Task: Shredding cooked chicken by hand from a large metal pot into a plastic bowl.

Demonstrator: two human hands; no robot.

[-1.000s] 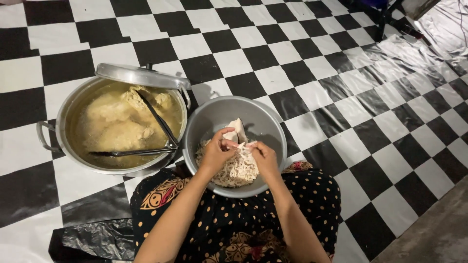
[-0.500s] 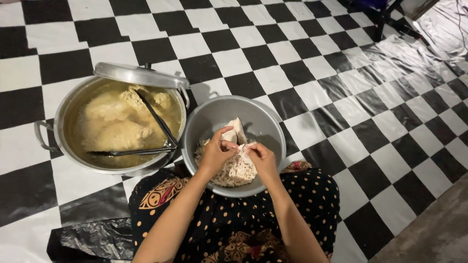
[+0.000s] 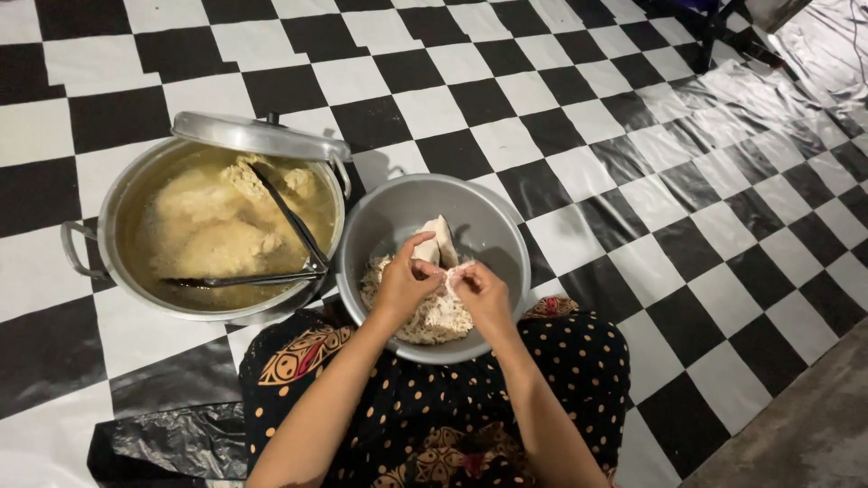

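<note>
Together, the left hand (image 3: 404, 278) and right hand (image 3: 482, 294) are pinching one chicken piece (image 3: 438, 248), its long axis pointing away, over the near side of the bowl (image 3: 493, 212).

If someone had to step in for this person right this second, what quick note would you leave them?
Left hand and right hand: both pinch one piece of cooked chicken between them, over the grey bowl.
Bowl: sits at the person's lap and holds a heap of shredded meat plus a whole piece at the back.
Big pot to the left: more pieces in yellow broth, tongs lying across them, lid propped on its far rim.
Done: that heap. Left: the held piece, the one behind it, and the pot's contents.
</note>
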